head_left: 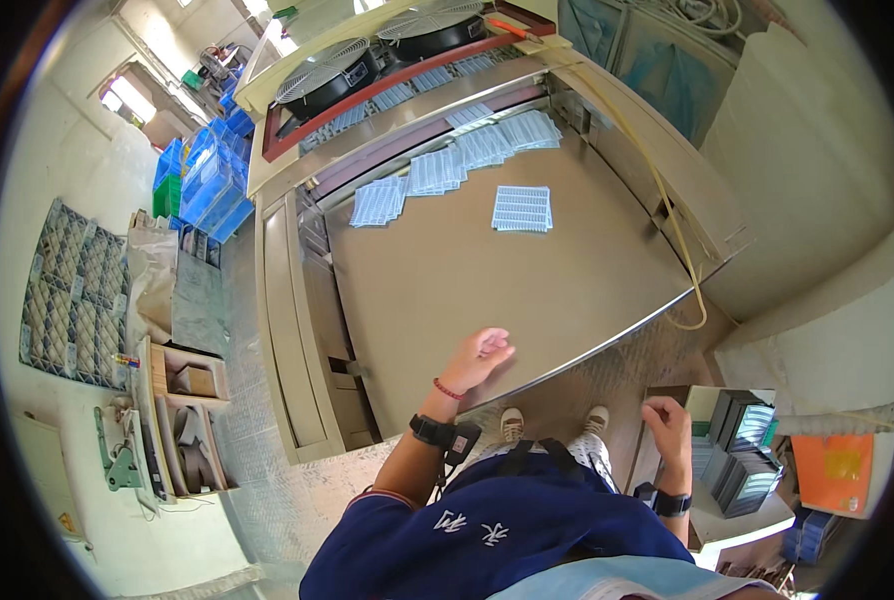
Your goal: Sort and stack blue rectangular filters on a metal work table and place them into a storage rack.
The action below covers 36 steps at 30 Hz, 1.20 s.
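My left hand (481, 358) hovers over the near edge of a wide brown conveyor bed (427, 280), fingers loosely curled with a gap between thumb and fingers. It holds nothing that I can see. Off to the right, my right hand (667, 428) is beside a small side table (702, 530), fingers half bent and no object visible in them. Farther in on the bed lies a small stack of pale blue slotted sheets (522, 208). More such sheets (435, 172) form an overlapping row along the bed's far side, under the machine's opening.
Two round black fans (327, 75) sit atop the machine. A yellow hose (679, 215) hangs along its right side. Dark racks (742, 480) stand on the side table, near an orange panel (832, 472). Blue crates (212, 185) are stacked at far left; wooden shelves (192, 380) stand nearer.
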Motion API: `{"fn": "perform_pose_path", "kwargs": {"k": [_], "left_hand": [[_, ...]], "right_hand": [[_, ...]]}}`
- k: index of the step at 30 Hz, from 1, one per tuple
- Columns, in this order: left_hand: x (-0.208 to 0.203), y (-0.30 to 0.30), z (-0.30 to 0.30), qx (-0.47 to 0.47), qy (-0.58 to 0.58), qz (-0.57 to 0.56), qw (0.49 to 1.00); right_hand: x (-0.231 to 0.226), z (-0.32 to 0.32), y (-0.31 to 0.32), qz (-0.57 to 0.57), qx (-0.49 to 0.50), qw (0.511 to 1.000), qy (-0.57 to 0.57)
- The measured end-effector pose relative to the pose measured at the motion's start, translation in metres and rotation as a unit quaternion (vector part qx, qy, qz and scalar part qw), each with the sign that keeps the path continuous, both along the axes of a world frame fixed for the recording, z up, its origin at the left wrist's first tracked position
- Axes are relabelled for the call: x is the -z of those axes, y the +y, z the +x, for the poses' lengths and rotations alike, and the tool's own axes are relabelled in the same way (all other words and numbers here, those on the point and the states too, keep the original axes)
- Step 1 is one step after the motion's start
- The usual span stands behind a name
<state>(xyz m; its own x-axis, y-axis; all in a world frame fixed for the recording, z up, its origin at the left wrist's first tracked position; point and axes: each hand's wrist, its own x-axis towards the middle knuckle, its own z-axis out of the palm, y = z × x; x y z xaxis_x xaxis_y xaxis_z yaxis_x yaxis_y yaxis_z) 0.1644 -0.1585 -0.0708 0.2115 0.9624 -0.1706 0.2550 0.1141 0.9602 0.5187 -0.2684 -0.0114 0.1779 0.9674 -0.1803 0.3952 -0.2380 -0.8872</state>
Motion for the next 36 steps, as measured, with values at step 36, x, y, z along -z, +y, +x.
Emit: {"fn": "perform_pose_path", "kwargs": {"k": [36], "left_hand": [[-0.046, 0.140, -0.031, -0.138, 0.108, -0.086, 0.981]], "right_hand": [[0.040, -0.101, 0.427, 0.169, -0.430, 0.853, -0.244]]}}
